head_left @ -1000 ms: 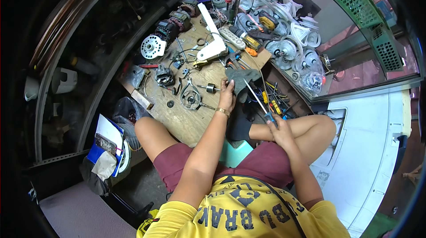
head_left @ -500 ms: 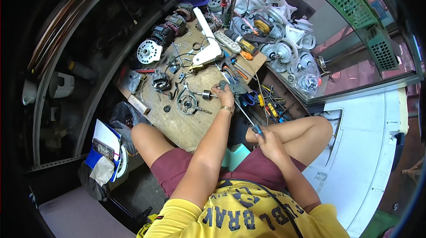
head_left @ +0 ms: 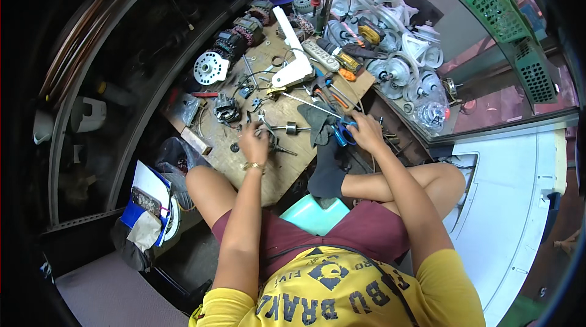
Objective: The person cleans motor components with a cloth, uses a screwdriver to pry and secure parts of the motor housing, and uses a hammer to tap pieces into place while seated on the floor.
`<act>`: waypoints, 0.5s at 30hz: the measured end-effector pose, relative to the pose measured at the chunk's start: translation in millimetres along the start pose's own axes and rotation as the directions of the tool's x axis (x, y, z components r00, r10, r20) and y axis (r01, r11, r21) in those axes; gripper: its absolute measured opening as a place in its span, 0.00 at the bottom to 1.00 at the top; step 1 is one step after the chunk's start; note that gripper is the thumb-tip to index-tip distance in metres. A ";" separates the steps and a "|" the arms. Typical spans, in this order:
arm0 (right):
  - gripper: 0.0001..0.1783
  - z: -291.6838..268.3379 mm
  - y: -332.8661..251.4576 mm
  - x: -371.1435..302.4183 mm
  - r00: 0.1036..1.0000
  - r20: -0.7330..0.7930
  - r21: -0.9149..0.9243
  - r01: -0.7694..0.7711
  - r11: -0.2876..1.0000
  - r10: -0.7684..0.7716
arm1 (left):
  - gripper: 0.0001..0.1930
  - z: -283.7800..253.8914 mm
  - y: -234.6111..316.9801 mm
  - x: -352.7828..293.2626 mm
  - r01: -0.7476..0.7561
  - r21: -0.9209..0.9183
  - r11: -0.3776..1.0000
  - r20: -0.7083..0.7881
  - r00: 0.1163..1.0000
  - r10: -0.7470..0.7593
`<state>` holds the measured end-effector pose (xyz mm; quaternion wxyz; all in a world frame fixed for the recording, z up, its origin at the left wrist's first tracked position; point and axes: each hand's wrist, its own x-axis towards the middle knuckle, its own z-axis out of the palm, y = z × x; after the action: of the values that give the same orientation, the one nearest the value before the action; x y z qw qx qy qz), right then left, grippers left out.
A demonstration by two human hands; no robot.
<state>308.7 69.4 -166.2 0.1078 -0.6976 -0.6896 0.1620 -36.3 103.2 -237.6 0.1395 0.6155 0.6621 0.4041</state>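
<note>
My left hand (head_left: 253, 143) is over a round metal motor end cover (head_left: 273, 140) on the wooden bench, its bent fingers blurred and partly hiding it. Whether they grip it I cannot tell. Beside it lies a small rotor (head_left: 292, 127) on a thin shaft. My right hand (head_left: 368, 133) is closed round the handle of a long screwdriver (head_left: 311, 105), whose shaft points to the far left over the bench. Just below that hand are blue-handled pliers or scissors (head_left: 347, 134). A crumpled grey cloth (head_left: 312, 123) lies between the hands.
Motor stators (head_left: 232, 40) and a white slotted disc (head_left: 211, 68) line the bench's far left. A white bent arm-shaped part (head_left: 293, 61), a power strip (head_left: 320, 55) and a drill (head_left: 342, 58) lie farther back. White plastic gear parts (head_left: 397, 71) pile up at right.
My left hand has let go of the grey cloth and moved left to the motor end cover. The right hand has lifted the screwdriver from my lap to the bench's right edge.
</note>
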 end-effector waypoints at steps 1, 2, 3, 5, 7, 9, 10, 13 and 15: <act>0.25 18.9 -5.7 16.7 1.000 0.007 -0.011 -0.005 1.000 0.005 | 0.10 -26.0 -30.9 0.2 0.031 0.097 0.995 0.021 0.999 -0.033; 0.25 29.6 3.8 25.1 1.000 0.010 -0.016 -0.014 1.000 0.014 | 0.10 -34.6 -35.3 -4.7 0.046 0.206 0.977 0.080 0.995 -0.064; 0.25 39.2 4.0 31.6 1.000 -0.003 -0.036 0.004 0.999 -0.004 | 0.10 -46.0 -42.4 -7.8 0.020 0.241 0.970 0.119 0.992 -0.050; 0.24 54.0 1.3 41.6 1.000 0.004 -0.038 -0.002 0.999 0.002 | 0.09 -57.8 -49.1 -10.2 -0.002 0.285 0.959 0.164 0.985 -0.047; 0.23 63.5 7.0 47.2 1.000 -0.026 -0.028 0.006 1.000 -0.007 | 0.10 -50.6 -39.7 -9.0 -0.118 0.231 0.966 0.302 0.952 0.044; 0.20 69.9 -0.3 50.1 0.998 -0.066 -0.025 0.015 1.000 -0.017 | 0.09 -43.0 -41.9 -7.8 -0.235 0.312 0.921 0.362 0.925 0.113; 0.20 73.3 -3.6 49.9 0.998 -0.063 -0.024 0.015 1.000 -0.016 | 0.07 -39.6 -42.4 -7.8 -0.279 0.341 0.898 0.385 0.913 0.137; 0.21 74.6 -3.1 47.8 0.996 -0.080 -0.079 -0.037 0.996 0.031 | 0.05 -24.3 -38.2 -3.7 -0.358 0.342 0.869 0.457 0.872 0.179; 0.21 74.3 -8.8 45.7 0.996 -0.091 -0.100 -0.014 0.995 0.005 | 0.06 -20.0 -44.6 -2.2 -0.380 0.362 0.851 0.477 0.860 0.181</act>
<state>272.5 109.7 -235.1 0.1030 -0.7120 -0.6880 0.0956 -80.8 97.7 -257.1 0.0745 0.7957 0.5901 0.1144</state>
